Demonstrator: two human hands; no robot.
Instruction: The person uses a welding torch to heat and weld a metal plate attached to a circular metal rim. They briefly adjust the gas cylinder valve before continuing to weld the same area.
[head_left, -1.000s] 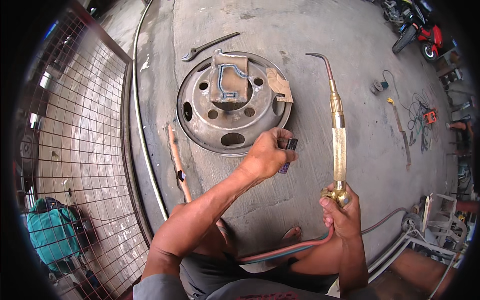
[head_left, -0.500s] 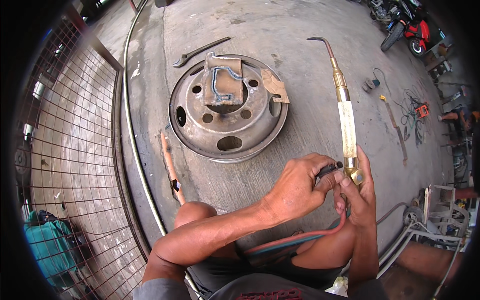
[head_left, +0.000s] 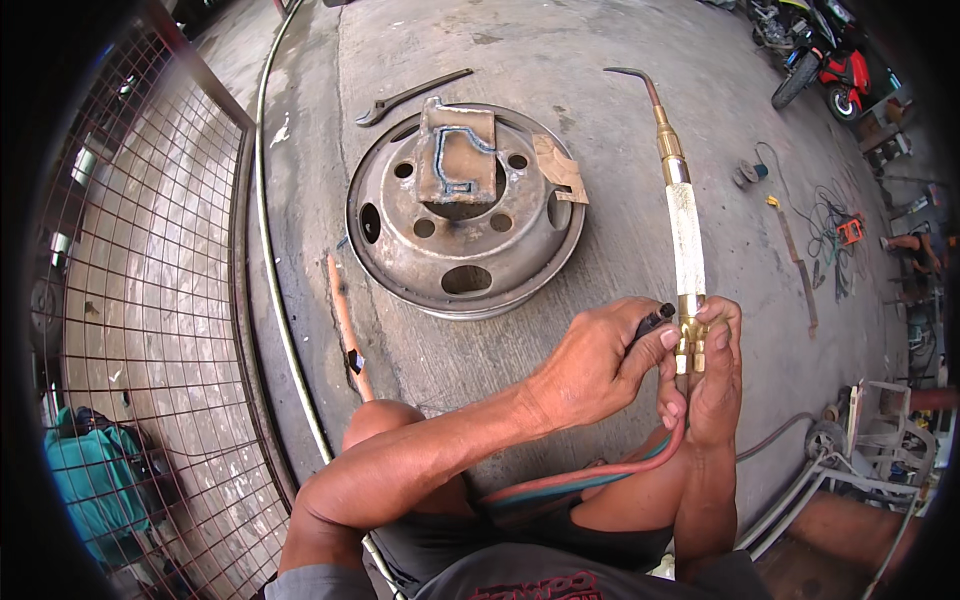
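We saw a brass torch [head_left: 687,235], pale-gripped and bent-tipped, right of the wheel [head_left: 428,262]. Our right hand [head_left: 716,385] curled its fingers round the torch's base; our left hand [head_left: 590,365] (nearer the wheel) pinched a dark tube [head_left: 653,320] just beside that base.

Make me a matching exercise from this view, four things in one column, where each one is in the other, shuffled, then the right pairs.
Things
1. long brass torch with a bent tip
2. flat brown metal plate
3. grey metal adjustable wrench
4. small dark object with a rounded end

Places
A. on the grey concrete floor
B. in the left hand
C. on the round grey metal wheel rim
D. in the right hand

Pairs: 1-D, 2-C, 3-A, 4-B
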